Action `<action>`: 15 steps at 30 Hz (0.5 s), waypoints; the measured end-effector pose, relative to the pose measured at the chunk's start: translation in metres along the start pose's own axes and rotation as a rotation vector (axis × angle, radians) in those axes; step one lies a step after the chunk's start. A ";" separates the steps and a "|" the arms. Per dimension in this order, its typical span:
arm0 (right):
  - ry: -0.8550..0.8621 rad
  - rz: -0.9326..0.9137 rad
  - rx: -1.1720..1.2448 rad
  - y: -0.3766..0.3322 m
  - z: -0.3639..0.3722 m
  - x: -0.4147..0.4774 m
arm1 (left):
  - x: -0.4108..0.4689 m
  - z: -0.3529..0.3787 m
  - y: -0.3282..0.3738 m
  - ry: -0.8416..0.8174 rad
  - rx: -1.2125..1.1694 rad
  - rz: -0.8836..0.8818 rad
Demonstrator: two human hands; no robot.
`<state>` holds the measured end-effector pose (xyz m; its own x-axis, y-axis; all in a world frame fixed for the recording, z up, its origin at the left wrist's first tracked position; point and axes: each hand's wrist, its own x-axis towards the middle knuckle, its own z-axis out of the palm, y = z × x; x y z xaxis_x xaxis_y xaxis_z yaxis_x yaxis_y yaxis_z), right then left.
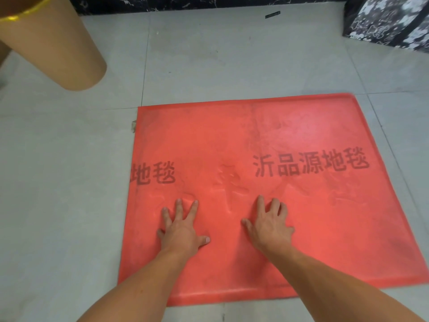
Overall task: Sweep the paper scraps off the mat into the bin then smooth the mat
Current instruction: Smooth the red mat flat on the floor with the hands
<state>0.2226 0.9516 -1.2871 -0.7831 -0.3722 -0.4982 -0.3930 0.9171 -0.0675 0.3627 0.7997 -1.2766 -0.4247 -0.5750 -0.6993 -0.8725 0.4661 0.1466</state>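
A red mat (290, 133) with dark printed characters lies flat on the grey tiled floor. Shallow wrinkles show in its middle, just beyond my fingertips. My left hand (183, 226) presses palm-down on the mat's near left part, fingers spread. My right hand (269, 226) presses palm-down beside it, about a hand's width to the right, fingers apart. Neither hand holds anything. A tan bin (53, 47) with a gold rim stands on the floor at the far left, off the mat. I see no paper scraps on the mat.
A small scrap (134, 126) lies on the floor against the mat's left edge. A thin dark strip (272, 14) lies on the tiles near the dark marbled wall base (209, 2). A black-and-white patterned box (390, 22) stands at the far right.
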 end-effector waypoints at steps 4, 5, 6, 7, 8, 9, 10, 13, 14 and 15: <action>-0.002 -0.003 0.007 0.002 0.000 -0.001 | -0.002 0.001 0.000 0.000 -0.005 -0.002; -0.004 -0.004 0.012 0.003 0.000 -0.002 | -0.003 0.002 0.000 -0.001 -0.005 -0.001; -0.005 -0.005 0.011 0.003 0.000 -0.003 | -0.004 0.003 0.000 -0.001 -0.005 -0.002; -0.006 -0.006 0.009 0.004 0.000 -0.004 | -0.005 0.004 0.000 -0.001 -0.005 -0.002; -0.007 -0.006 0.007 0.004 0.001 -0.005 | -0.007 0.005 -0.001 -0.001 -0.005 -0.002; -0.007 -0.005 0.005 0.005 0.001 -0.006 | -0.008 0.006 -0.001 -0.002 -0.007 -0.004; -0.009 -0.006 0.002 0.005 0.001 -0.007 | -0.009 0.007 -0.001 -0.002 -0.010 -0.005; -0.014 -0.011 0.008 0.006 0.001 -0.008 | -0.011 0.007 0.000 -0.003 -0.017 -0.009; -0.014 -0.012 0.013 0.006 0.001 -0.008 | -0.011 0.007 0.000 -0.004 -0.014 -0.010; -0.014 -0.013 0.014 0.007 0.002 -0.009 | -0.012 0.007 0.000 -0.004 -0.010 -0.009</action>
<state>0.2278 0.9615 -1.2844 -0.7714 -0.3820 -0.5090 -0.3959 0.9142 -0.0861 0.3699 0.8114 -1.2734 -0.4156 -0.5765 -0.7035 -0.8787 0.4541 0.1469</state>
